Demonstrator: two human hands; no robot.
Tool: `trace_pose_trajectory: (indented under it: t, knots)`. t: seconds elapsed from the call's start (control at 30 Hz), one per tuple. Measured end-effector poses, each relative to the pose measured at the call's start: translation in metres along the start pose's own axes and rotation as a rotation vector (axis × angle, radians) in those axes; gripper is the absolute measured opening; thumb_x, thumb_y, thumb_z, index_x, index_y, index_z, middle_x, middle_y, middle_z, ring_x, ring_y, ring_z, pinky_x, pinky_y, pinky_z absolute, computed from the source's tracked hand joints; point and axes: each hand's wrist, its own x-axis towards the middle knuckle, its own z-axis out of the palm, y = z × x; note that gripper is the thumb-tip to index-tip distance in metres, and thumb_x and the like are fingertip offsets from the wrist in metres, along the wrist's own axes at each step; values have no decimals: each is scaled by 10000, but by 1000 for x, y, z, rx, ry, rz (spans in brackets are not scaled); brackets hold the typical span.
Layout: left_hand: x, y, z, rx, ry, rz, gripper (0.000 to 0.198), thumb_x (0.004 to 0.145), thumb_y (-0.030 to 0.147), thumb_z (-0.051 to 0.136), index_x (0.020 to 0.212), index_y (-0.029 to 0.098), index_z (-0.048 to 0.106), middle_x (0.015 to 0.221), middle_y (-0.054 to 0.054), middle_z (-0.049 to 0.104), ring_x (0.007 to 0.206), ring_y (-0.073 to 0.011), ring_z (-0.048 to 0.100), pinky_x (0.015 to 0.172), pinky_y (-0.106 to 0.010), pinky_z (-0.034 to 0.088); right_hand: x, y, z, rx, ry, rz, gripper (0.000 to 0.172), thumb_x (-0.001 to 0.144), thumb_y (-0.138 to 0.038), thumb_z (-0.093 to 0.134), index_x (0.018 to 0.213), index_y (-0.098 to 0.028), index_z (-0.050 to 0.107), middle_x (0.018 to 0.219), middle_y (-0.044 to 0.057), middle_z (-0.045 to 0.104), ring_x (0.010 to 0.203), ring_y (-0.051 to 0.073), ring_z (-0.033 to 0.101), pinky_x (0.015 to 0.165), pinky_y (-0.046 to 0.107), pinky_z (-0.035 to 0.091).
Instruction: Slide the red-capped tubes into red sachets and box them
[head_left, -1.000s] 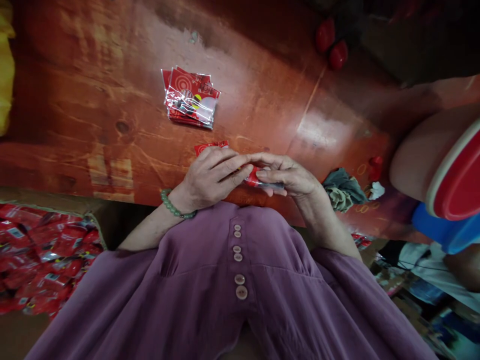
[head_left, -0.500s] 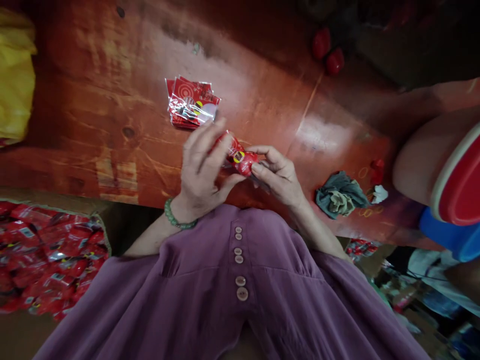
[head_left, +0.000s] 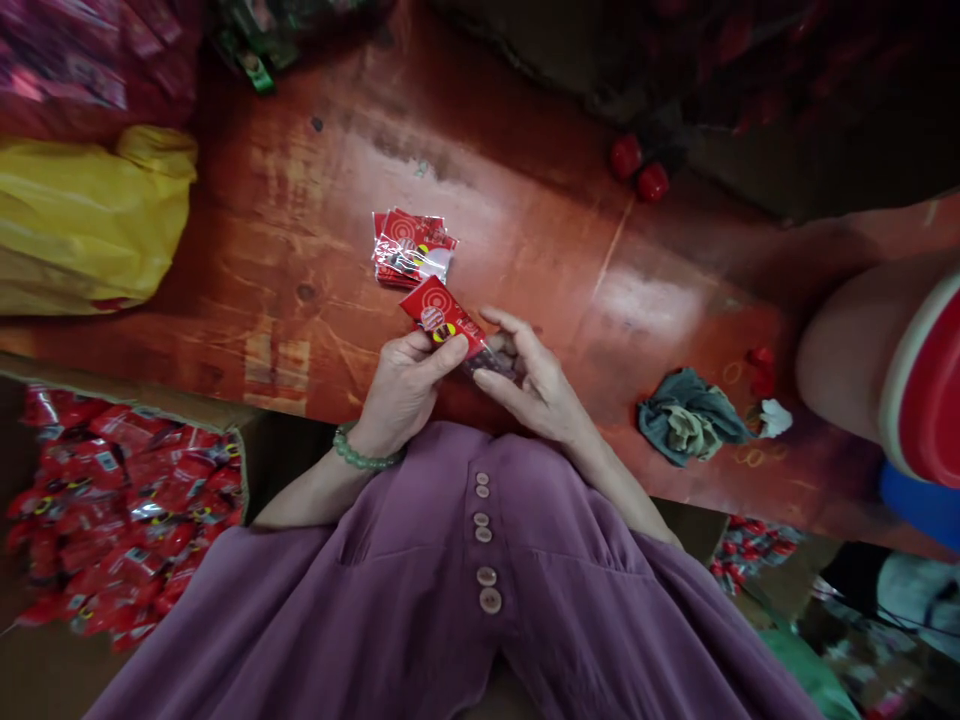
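Note:
Pinched between the thumb and fingers of my left hand (head_left: 405, 385), a red printed plastic packet (head_left: 442, 318) slants over the table in front of my body. My right hand (head_left: 536, 385) curls its thumb and fingers around the packet's clear, dark-looking lower end. What sits inside that end is hard to make out. Just beyond the packet, a small stack of similar red flat packets (head_left: 412, 250) lies on the reddish wooden table (head_left: 540, 240).
At left are a yellow bag (head_left: 90, 220) and a carton of red filled packets (head_left: 127, 510). On the right lie a crumpled grey-green cloth (head_left: 690, 415) and a large tub with a red lid (head_left: 934, 390). Two red round pieces (head_left: 637, 168) rest farther back.
My left hand, open-fingered before, now grips the packet. The red round piece seen at its end is out of sight, and my right hand has shifted to the clear end. The camera view has shifted.

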Motion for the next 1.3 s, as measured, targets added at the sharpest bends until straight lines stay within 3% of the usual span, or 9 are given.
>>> trace_pose_trajectory:
  t: [0.13, 0.3, 0.43, 0.63, 0.83, 1.0, 1.17, 1.3]
  knots:
    - [6, -6, 0, -5, 72, 67, 318, 633, 437, 894, 771, 188, 754, 777, 1, 754, 728, -120, 671, 799, -270, 545, -8, 6, 0, 89, 93, 4, 374, 900, -351, 666, 1238, -213, 583, 1085, 55, 698, 930, 152, 673, 855, 310, 570]
    - [12, -10, 4, 30, 49, 75, 328, 600, 434, 911, 743, 186, 753, 729, 18, 735, 677, -92, 639, 744, -236, 523, -8, 10, 1, -69, 217, -85, 322, 895, -332, 672, 1193, -213, 639, 1076, 63, 734, 922, 165, 685, 855, 341, 576]
    - [16, -5, 5, -3, 5, 85, 324, 606, 419, 913, 788, 201, 757, 782, 17, 742, 719, -101, 654, 787, -249, 528, -4, 12, -3, -20, 170, -95, 377, 897, -375, 680, 1238, -223, 629, 1127, 66, 733, 934, 166, 700, 840, 331, 586]
    - [16, -4, 6, -68, -4, 113, 291, 638, 421, 893, 746, 204, 732, 759, 22, 713, 709, -114, 650, 787, -281, 537, 3, 14, -4, -161, 165, -267, 327, 913, -278, 664, 1237, -237, 646, 979, 43, 736, 834, 159, 674, 786, 345, 582]
    - [20, -4, 6, 42, -28, 159, 228, 683, 378, 871, 727, 196, 742, 728, 23, 700, 667, -94, 623, 720, -239, 526, 4, 11, -3, -85, 207, -150, 329, 886, -378, 707, 1182, -244, 657, 1038, 52, 739, 893, 179, 697, 835, 367, 591]
    - [25, -1, 1, 37, -61, 114, 274, 646, 400, 893, 751, 193, 747, 764, 3, 731, 715, -132, 671, 760, -275, 556, 6, 18, -1, 53, 205, -60, 397, 839, -396, 756, 1182, -254, 613, 1142, 47, 714, 921, 160, 701, 856, 333, 584]
    - [21, -5, 2, -90, -36, 67, 409, 646, 553, 860, 815, 196, 752, 784, -23, 741, 800, -182, 710, 831, -334, 571, 16, 23, 5, 7, 259, -138, 321, 816, -425, 770, 1062, -247, 664, 1015, 40, 691, 938, 188, 665, 858, 361, 565]
    - [13, -10, 4, -73, -20, 53, 392, 649, 543, 863, 768, 187, 750, 734, -21, 728, 717, -160, 684, 769, -317, 560, 21, 26, 10, -20, 321, -198, 289, 806, -410, 779, 996, -244, 638, 937, 19, 627, 809, 156, 623, 725, 317, 552]
